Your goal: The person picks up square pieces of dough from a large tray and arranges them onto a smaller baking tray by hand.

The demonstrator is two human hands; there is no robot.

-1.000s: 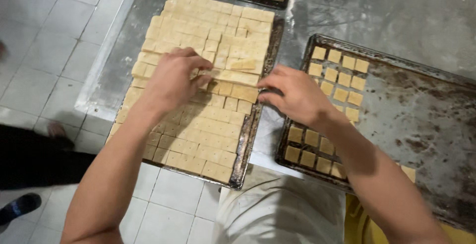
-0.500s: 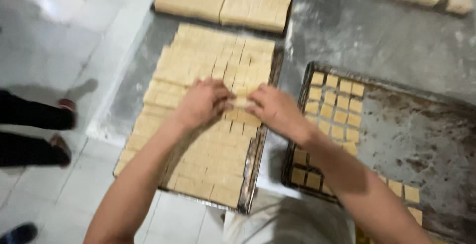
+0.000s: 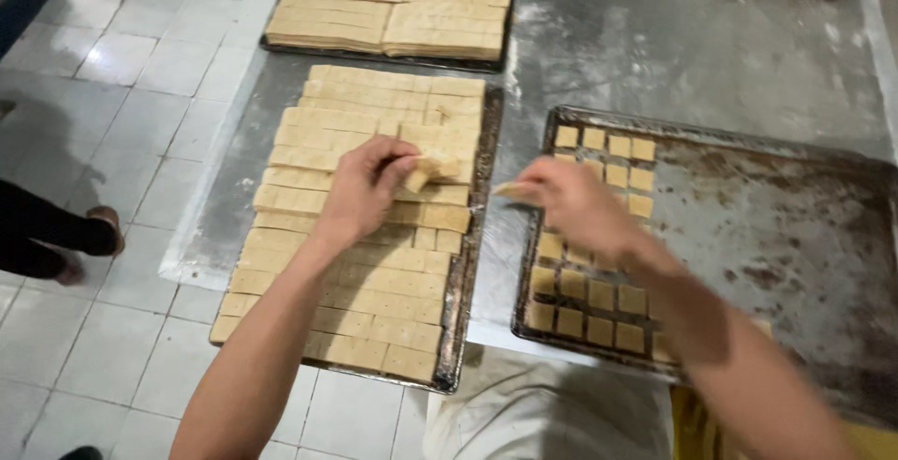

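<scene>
Hands over dough tray [image 3: 468, 264], left hand [image 3: 363, 189] pinching dough square [image 3: 418, 178], right hand [image 3: 572, 203] carrying another piece [image 3: 510, 189]

A grey metal worktop [image 3: 673, 49], dusted with flour, fills the frame from 12 to 4 o'clock. Pale square floor tiles [image 3: 112, 114] with dark grout spread from 7 to 11 o'clock, shaded towards 9 o'clock. Lighting is dim and even.

Steel table [image 3: 599, 58], floury, carries four trays: cut-dough tray [image 3: 465, 273] near left, dark baking tray [image 3: 776, 198] beside it at right with dough squares [image 3: 599, 301], two dough-filled trays [image 3: 393, 2] behind.
</scene>
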